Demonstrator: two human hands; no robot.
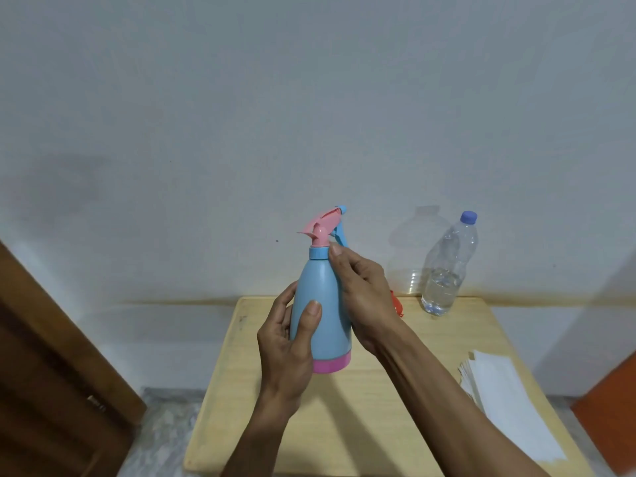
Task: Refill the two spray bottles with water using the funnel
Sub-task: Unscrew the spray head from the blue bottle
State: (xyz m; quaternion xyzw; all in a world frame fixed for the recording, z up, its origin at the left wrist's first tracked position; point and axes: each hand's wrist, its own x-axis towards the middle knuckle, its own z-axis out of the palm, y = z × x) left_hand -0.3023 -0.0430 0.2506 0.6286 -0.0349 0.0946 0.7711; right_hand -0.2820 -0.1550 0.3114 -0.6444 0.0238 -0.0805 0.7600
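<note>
Here, one spray bottle (pixel 321 304), two hands.

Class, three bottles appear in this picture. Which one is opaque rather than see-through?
The blue spray bottle, held in both hands. The capped water bottle and the large clear bottle behind it, by the wall, are both transparent.

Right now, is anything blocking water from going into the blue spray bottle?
Yes: the pink spray head is still on the blue spray bottle, closing its neck. The left hand grips the body; the right hand is at the collar.
</note>
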